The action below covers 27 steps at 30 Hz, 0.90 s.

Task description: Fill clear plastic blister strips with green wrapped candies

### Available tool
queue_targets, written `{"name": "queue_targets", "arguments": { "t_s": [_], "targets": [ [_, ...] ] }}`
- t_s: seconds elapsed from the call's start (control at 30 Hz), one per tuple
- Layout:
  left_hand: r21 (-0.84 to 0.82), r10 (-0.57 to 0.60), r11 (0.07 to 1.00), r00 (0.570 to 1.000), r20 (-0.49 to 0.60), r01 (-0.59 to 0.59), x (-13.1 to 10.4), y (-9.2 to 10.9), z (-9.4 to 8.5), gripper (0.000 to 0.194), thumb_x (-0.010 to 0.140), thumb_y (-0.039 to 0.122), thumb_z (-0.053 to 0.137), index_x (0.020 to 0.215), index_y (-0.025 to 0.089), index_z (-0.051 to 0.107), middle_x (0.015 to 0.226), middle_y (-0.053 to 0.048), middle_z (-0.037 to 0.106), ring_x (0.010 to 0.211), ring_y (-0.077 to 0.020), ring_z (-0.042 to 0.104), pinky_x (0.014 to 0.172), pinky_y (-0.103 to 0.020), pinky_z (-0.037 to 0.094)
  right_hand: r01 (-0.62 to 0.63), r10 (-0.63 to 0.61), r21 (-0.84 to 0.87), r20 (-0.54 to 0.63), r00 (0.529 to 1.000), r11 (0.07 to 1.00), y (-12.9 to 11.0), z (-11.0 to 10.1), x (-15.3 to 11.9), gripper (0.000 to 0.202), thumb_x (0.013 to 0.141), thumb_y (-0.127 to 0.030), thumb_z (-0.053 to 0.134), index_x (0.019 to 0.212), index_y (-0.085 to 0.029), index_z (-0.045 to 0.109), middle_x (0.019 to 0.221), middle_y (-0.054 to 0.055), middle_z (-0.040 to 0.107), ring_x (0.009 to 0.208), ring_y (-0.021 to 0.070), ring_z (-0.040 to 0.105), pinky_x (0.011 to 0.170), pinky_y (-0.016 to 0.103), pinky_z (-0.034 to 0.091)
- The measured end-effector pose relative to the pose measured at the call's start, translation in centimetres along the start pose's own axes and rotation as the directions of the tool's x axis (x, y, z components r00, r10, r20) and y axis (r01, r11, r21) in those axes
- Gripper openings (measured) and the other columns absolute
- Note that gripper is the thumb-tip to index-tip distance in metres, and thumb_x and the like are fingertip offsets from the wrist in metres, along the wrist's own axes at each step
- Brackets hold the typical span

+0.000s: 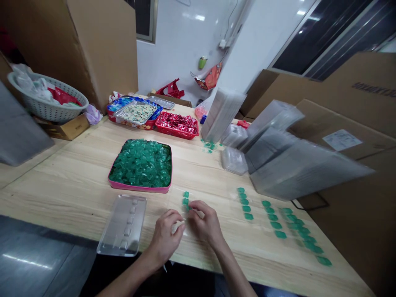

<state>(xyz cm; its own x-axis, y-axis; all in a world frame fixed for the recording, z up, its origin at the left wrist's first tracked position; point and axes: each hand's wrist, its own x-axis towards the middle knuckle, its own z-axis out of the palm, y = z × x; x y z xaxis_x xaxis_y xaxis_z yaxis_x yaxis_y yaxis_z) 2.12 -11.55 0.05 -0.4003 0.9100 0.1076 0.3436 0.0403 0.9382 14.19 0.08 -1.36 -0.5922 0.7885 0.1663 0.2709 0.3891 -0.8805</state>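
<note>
A short column of green square pieces (185, 201) lies on a faint clear sheet or tray in front of me. My right hand (206, 220) has its fingertips closed at the lowest green piece of this column. Just to the left, my left hand (167, 235) is curled with thumb and fingers close together; whatever is between them is too small to name. Beside the left hand rests a clear plastic tray (136, 225) with a row of several small square recesses. Beyond the hands stands a pink-rimmed tin (140, 189) heaped with loose green pieces (142, 161).
On the right, several clear trays hold rows of green pieces (244, 202). Stacks of clear plastic trays (293, 165) stand behind them. At the back are a red basket of shiny red packets (177, 123) and a metal tray of pale pieces (136, 112). Cardboard (346, 111) borders the table.
</note>
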Motion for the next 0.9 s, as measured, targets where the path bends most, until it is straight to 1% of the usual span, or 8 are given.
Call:
{"name": "queue_targets", "arguments": {
  "t_s": [0.1,0.23,0.43,0.53,0.6,0.7,0.83,0.9],
  "targets": [
    [0.035,-0.049,0.998,0.998,0.034,0.048,0.1,-0.7,0.1,0.011,0.072,0.012,0.053,0.074,0.017,0.062,0.079,-0.006,0.062,0.074,-0.0191,0.058,0.070,-0.030,0.044,0.173,-0.141,-0.214,0.160,0.977,0.961,-0.3,-0.1,0.8,0.022,0.075,-0.007,0.050,0.082,-0.018,0.068,0.087,0.006,0.066,0.082,0.0190,0.060,0.076,0.031,0.047],
    [0.034,-0.088,0.996,0.995,0.041,0.087,0.2,-1.4,0.4,0.011,0.069,0.009,0.052,0.069,0.016,0.060,0.075,-0.005,0.060,0.072,-0.0182,0.056,0.068,-0.029,0.042,0.315,-0.220,-0.371,0.277,0.936,0.874,-0.8,0.3,1.2,0.028,0.080,-0.004,0.041,0.082,-0.017,0.066,0.083,0.007,0.064,0.077,0.0177,0.059,0.069,0.027,0.046],
    [0.015,-0.089,0.996,0.995,0.035,0.089,0.3,-1.5,0.4,0.011,0.067,0.008,0.051,0.066,0.016,0.059,0.075,-0.005,0.059,0.073,-0.0185,0.055,0.068,-0.028,0.040,0.396,-0.190,-0.490,0.417,0.889,0.777,-1.6,0.4,1.5,0.029,0.076,0.000,0.042,0.066,-0.017,0.063,0.075,0.005,0.060,0.070,0.0163,0.057,0.062,0.024,0.042],
    [-0.026,-0.094,0.995,0.995,0.040,0.095,0.3,-1.4,0.3,0.011,0.066,0.007,0.051,0.067,0.015,0.059,0.076,-0.006,0.059,0.073,-0.0182,0.056,0.066,-0.027,0.039,0.345,-0.144,-0.483,0.405,0.903,0.805,-2.6,-0.1,2.9,0.021,0.076,-0.006,0.048,0.080,-0.018,0.066,0.078,0.004,0.061,0.066,0.0153,0.057,0.059,0.024,0.041],
    [-0.049,-0.096,0.994,0.995,0.031,0.098,0.2,-1.4,0.3,0.012,0.065,0.006,0.052,0.067,0.015,0.059,0.077,-0.006,0.059,0.073,-0.0180,0.056,0.066,-0.027,0.039,0.341,-0.188,-0.471,0.341,0.921,0.814,-3.9,0.0,4.8,0.019,0.078,-0.011,0.052,0.092,-0.017,0.065,0.081,0.005,0.062,0.071,0.0165,0.058,0.064,0.026,0.043],
    [-0.059,-0.116,0.991,0.993,0.020,0.117,0.3,-1.5,0.4,0.012,0.064,0.006,0.053,0.066,0.015,0.060,0.075,-0.005,0.059,0.073,-0.0182,0.055,0.066,-0.027,0.039,0.385,-0.254,-0.542,0.302,0.919,0.747,-6.4,1.3,8.3,0.019,0.078,-0.014,0.055,0.094,-0.018,0.064,0.090,0.007,0.065,0.088,0.0205,0.057,0.076,0.030,0.042],
    [-0.093,-0.147,0.984,0.989,0.029,0.149,0.4,-1.6,0.5,0.012,0.064,0.006,0.053,0.065,0.015,0.060,0.073,-0.005,0.057,0.072,-0.0178,0.054,0.065,-0.027,0.039,0.418,-0.053,-0.752,0.458,0.888,0.510,-9.1,4.7,12.2,0.014,0.068,-0.017,0.063,0.081,-0.015,0.067,0.085,0.012,0.069,0.093,0.0280,0.056,0.077,0.035,0.039],
    [-0.117,-0.146,0.982,0.989,0.021,0.147,0.4,-1.8,0.5,0.013,0.064,0.005,0.053,0.065,0.015,0.061,0.073,-0.004,0.057,0.073,-0.0175,0.054,0.066,-0.026,0.040,0.441,0.013,-0.772,0.502,0.865,0.458,-9.5,6.2,13.2,0.013,0.064,-0.011,0.063,0.076,-0.013,0.068,0.081,0.015,0.069,0.091,0.0289,0.058,0.077,0.035,0.038]
  ]
}}
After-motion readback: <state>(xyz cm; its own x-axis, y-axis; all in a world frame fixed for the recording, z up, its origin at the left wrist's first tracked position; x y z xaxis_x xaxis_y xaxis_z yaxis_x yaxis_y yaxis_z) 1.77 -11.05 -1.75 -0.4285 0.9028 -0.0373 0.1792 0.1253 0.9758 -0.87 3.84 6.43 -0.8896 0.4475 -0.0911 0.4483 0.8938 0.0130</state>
